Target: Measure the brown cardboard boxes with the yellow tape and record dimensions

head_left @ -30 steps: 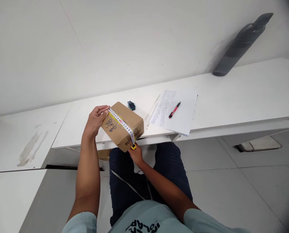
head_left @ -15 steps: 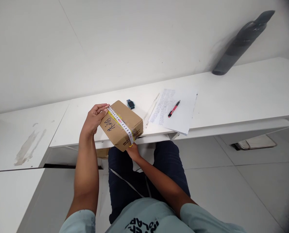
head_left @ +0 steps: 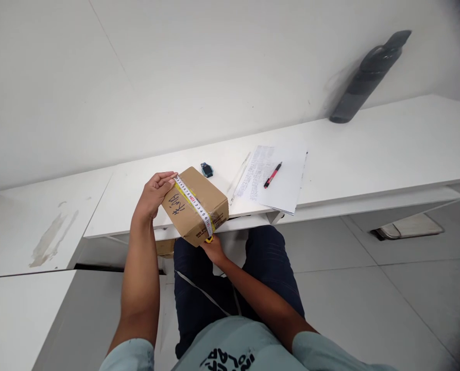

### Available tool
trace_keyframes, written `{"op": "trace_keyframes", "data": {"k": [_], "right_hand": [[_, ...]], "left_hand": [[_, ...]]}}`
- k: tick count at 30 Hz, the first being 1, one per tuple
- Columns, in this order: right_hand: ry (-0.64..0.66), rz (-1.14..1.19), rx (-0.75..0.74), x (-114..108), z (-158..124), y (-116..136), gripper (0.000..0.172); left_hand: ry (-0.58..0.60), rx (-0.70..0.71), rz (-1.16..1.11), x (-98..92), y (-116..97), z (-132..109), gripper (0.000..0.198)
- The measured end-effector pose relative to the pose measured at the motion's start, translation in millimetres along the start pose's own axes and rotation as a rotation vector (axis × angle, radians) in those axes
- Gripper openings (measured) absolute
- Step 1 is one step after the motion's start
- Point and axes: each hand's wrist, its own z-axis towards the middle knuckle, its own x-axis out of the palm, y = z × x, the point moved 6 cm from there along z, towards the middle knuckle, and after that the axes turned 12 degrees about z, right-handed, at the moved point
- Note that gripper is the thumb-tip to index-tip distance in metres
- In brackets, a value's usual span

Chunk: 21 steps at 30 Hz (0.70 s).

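A brown cardboard box (head_left: 199,193) with handwriting on its top lies at the front edge of the white table. A white measuring tape (head_left: 193,202) runs across the box top and bends down over its near side. My left hand (head_left: 156,193) pinches the tape's end at the box's far left edge. Below the near side, my right hand (head_left: 213,248) is closed around the yellow tape case (head_left: 209,239), most of which is hidden.
Behind the box lies a dark smartwatch (head_left: 207,169). Written papers (head_left: 287,190) with a red and black pen (head_left: 273,175) are to its right. A dark wrapped bottle-shaped object (head_left: 363,85) leans on the wall (head_left: 214,67) at the back right.
The camera view has shifted slightly. My right hand and the tape case sit a little lower against the box's near side, and more of the yellow case shows. Both hands keep their hold.
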Motion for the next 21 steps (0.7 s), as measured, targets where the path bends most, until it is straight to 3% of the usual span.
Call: {"op": "trace_keyframes", "data": {"k": [7,15,21], "right_hand": [[0.021,-0.036,0.016,-8,-15,4,0.043],[-0.005,-0.134,0.023,-38,-43,19,0.038],[-0.043,-0.434,-0.088,-54,-59,44,0.033]], "left_hand": [[-0.020,0.004,-0.009,-0.4,1,1,0.048],[-0.019,0.005,-0.021,-1.7,3,2,0.048],[-0.021,0.019,0.008,-1.7,1,1,0.048]]}}
